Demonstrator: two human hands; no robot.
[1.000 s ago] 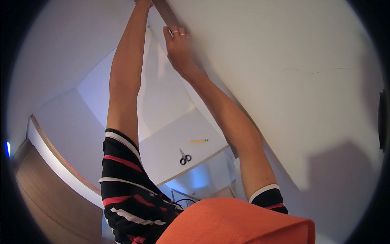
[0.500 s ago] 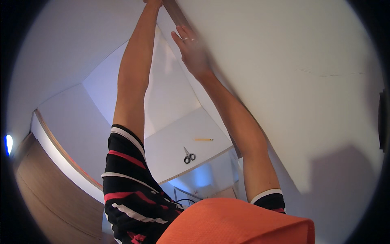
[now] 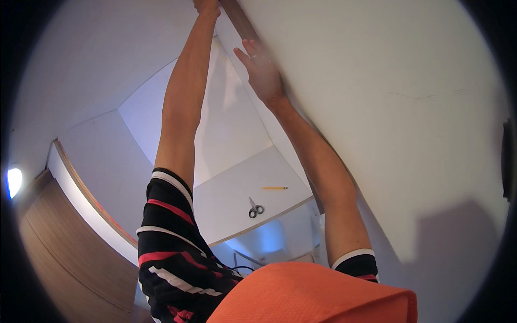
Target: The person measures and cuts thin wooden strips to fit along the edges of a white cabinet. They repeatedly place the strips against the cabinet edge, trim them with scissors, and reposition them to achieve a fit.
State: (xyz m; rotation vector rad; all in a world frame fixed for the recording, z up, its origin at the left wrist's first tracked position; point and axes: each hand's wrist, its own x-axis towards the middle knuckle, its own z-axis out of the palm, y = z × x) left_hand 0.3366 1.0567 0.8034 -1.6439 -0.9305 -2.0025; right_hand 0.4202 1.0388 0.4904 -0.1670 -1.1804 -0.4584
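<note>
My left hand (image 3: 206,6) is raised to the top edge of the view, beside the upper end of a brown wood strip (image 3: 239,20). Most of its fingers are cut off there. My right hand (image 3: 265,72) lies along the same strip, against the pale panel (image 3: 366,124). Its fingers are stretched out and apart, with a ring on one of them, and its outer side is blurred. Below and between my arms, scissors (image 3: 255,208) with dark handles and a yellow pencil (image 3: 274,188) lie on a white shelf (image 3: 226,215).
White walls (image 3: 231,118) form a corner behind the shelf. At lower left stands a brown wooden panel (image 3: 81,237) beside a curved white edge (image 3: 89,204). A bright lamp (image 3: 14,182) shows at far left. Orange fabric (image 3: 312,296) covers the bottom middle.
The whole view has shifted slightly, so the shelf, scissors and pencil appear a little to the right. Both hands show slightly lower and farther right; the right one stays on the wood strip.
</note>
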